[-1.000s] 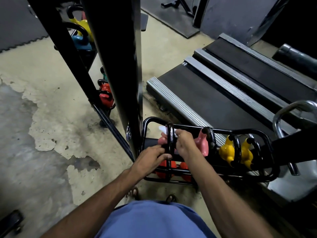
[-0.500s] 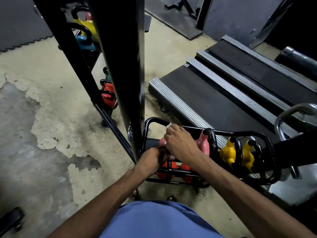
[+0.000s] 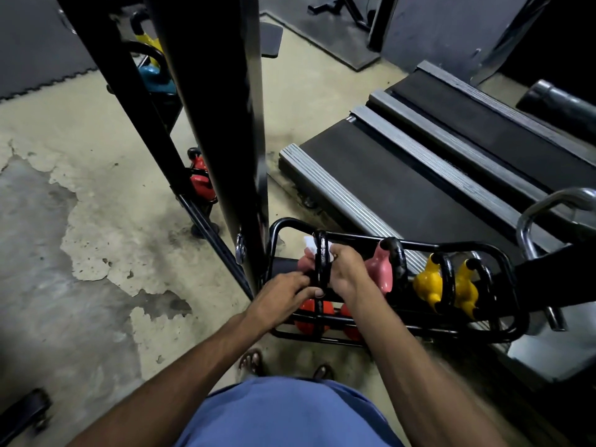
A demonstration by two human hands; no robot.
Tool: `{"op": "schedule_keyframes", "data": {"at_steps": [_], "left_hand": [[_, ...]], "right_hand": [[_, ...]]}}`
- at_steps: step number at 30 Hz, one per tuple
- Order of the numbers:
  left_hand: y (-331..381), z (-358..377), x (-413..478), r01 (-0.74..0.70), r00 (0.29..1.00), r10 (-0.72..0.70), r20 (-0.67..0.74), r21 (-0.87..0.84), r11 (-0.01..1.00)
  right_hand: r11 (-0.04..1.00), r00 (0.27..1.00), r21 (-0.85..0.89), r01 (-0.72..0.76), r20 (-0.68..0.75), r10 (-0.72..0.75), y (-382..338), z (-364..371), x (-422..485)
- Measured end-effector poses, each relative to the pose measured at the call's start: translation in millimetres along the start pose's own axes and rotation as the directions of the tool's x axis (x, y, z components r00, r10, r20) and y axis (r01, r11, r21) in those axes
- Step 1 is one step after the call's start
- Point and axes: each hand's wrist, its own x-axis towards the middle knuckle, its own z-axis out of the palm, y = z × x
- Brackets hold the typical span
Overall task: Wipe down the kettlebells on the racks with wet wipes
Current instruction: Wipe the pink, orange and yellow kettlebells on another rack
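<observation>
- Your left hand (image 3: 283, 295) grips the pink kettlebell (image 3: 302, 263) at the rack's (image 3: 419, 243) 9 o'clock end. Your right hand (image 3: 348, 272) clamps the wet wipe (image 3: 309, 243) round its handle (image 3: 321, 250).
- A damp handle could slip, tipping the bell onto your fingers.
- Toward 3 o'clock the rack holds a second pink bell (image 3: 382, 269) and yellow kettlebells (image 3: 427, 283).

The pink kettlebells (image 3: 382, 269) and yellow kettlebells (image 3: 427, 283) have black handles (image 3: 399, 262); lower kettlebells (image 3: 306, 312) are orange, the wipe (image 3: 309, 242) white, the rack (image 3: 354, 237) black.
</observation>
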Motion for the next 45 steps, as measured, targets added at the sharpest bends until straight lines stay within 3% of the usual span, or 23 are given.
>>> {"op": "schedule_keyframes", "data": {"at_steps": [2, 3, 4, 5, 6, 7, 8, 10, 13, 15, 16, 19, 21, 22, 24, 26, 29, 31, 34, 39, 43, 45], "left_hand": [[2, 1, 0, 0.026, 1.0, -0.026, 0.006, -0.005, 1.0], [2, 2, 0, 0.032, 0.999, -0.032, 0.003, -0.006, 0.999], [2, 2, 0, 0.029, 1.0, -0.029, -0.004, -0.016, 0.999], [2, 3, 0, 0.018, 1.0, -0.018, -0.011, -0.023, 1.0], [0, 5, 0, 0.003, 1.0, -0.003, -0.016, -0.02, 1.0], [-1, 5, 0, -0.006, 1.0, 0.006, -0.022, -0.018, 1.0], [-3, 5, 0, -0.011, 1.0, 0.01, -0.027, -0.029, 1.0], [-1, 4, -3, 0.005, 1.0, -0.007, -0.027, -0.079, 0.997], [5, 3, -3, -0.005, 0.999, 0.002, -0.049, -0.056, 0.998], [8, 8, -3, -0.027, 0.996, 0.021, -0.085, -0.063, 0.998], [7, 11, -4, -0.024, 0.995, 0.015, -0.103, -0.092, 0.995], [9, 12, -9, 0.085, 0.993, -0.106, -0.059, -0.283, 0.955], [9, 11, -8, 0.022, 0.996, -0.035, -0.088, -0.153, 0.988], [8, 11, -8, -0.006, 0.996, -0.002, -0.093, -0.089, 0.996], [9, 10, -6, -0.006, 0.996, 0.001, -0.092, -0.06, 0.998], [8, 10, -6, 0.02, 0.996, -0.028, -0.084, -0.103, 0.994], [6, 8, -7, 0.046, 0.997, -0.051, -0.063, -0.087, 0.995], [6, 5, -6, 0.052, 0.997, -0.054, -0.048, -0.045, 0.998], [9, 3, -5, 0.049, 0.998, -0.05, -0.025, -0.021, 0.999], [11, 2, -4, 0.026, 1.0, -0.026, -0.011, -0.005, 1.0], [12, 1, -5, 0.017, 1.0, -0.018, -0.021, -0.049, 0.999], [9, 2, -4, 0.017, 1.0, -0.018, -0.015, -0.061, 0.998]], "right_hand": [[0.989, 0.99, -0.054, 0.138, -0.033, -0.139, 9, -3, -7], [0.929, 0.943, -0.205, 0.308, -0.067, -0.327, 17, -9, -10], [0.755, 0.823, -0.436, 0.49, -0.055, -0.565, 23, -16, -14], [0.462, 0.649, -0.659, 0.594, 0.053, -0.759, 27, -22, -16], [0.142, 0.497, -0.782, 0.607, 0.234, -0.835, 29, -26, -17], [-0.126, 0.417, -0.819, 0.56, 0.41, -0.811, 29, -28, -17], [-0.332, 0.393, -0.806, 0.49, 0.544, -0.742, 26, -27, -16], [-0.62, 0.39, -0.705, 0.344, 0.708, -0.588, 16, -19, -13], [-0.841, 0.447, -0.489, 0.233, 0.822, -0.354, -1, -2, -5], [-0.912, 0.489, -0.361, 0.196, 0.842, -0.228, -4, 5, 2], [-0.915, 0.476, -0.344, 0.209, 0.853, -0.212, -3, 4, 2], [-0.835, 0.331, -0.401, 0.378, 0.901, -0.283, 5, -14, -10], [-0.745, 0.296, -0.492, 0.45, 0.869, -0.395, 13, -33, -20], [-0.639, 0.311, -0.589, 0.495, 0.807, -0.503, 17, -39, -24], [-0.25, 0.392, -0.763, 0.597, 0.549, -0.738, 25, -45, -30], [0.166, 0.537, -0.77, 0.616, 0.255, -0.804, 34, -43, -26], [0.676, 0.798, -0.536, 0.505, -0.008, -0.602, 33, -29, -10], [0.878, 0.92, -0.335, 0.342, -0.073, -0.386, 18, -18, 0], [0.982, 0.99, -0.122, 0.142, 0.001, -0.143, 7, -13, 0], [0.96, 0.973, -0.194, 0.201, -0.072, -0.218, 15, -18, -7], [0.987, 0.988, -0.048, 0.154, -0.019, -0.155, 4, -6, -8], [0.97, 0.97, -0.06, 0.234, -0.049, -0.237, 15, -9, -12]]}}
